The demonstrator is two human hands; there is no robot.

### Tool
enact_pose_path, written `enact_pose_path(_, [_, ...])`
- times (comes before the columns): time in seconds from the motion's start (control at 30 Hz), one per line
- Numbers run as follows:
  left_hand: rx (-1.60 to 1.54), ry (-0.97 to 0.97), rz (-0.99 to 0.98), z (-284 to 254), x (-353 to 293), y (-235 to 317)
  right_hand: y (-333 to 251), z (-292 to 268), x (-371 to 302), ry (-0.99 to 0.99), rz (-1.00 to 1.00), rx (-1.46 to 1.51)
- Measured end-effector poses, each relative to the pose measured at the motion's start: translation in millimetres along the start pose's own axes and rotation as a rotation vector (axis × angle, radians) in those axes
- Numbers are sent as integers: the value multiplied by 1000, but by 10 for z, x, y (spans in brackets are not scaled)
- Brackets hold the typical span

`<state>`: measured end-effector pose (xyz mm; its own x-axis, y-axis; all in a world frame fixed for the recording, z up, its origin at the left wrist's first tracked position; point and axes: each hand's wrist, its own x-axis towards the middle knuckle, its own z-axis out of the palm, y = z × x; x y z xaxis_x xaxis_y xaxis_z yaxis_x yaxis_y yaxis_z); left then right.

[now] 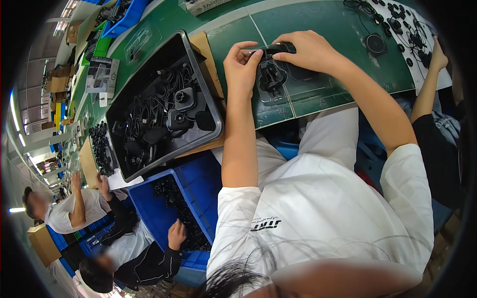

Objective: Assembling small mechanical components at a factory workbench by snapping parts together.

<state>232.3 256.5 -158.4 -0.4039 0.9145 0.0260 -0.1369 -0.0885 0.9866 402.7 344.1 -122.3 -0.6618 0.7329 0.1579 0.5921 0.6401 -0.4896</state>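
Observation:
Over the green table, both my hands work at a clear plastic tray (285, 94) whose moulded pocket holds a black bracket-like part (272, 79). My right hand (312, 49) is closed around a black elongated part (284, 47) at the tray's far edge. Beside it, my left hand (240, 72) has its thumb and index finger bent together at the left end of that part. Whether the left fingertips grip the same part or a smaller black piece is hard to see. A darker flat shape (300, 73) shows in the tray under my right hand.
Left of my arm stands a black bin (218, 130) of cables and square black devices, with a blue crate (174, 174) of small black parts below. Right lie a black square pad (375, 43) with cable and a white sheet (415, 59) with round parts. Co-workers sit on both sides.

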Motion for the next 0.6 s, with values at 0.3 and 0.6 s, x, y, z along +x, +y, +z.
enact_pose_path(0.3, [175,42,120,87,-14,-43,66,-96,465,-529,110,192])
enact_pose_path(0.6, [301,35,125,95,-23,73,19,-260,561,-620,190,112])
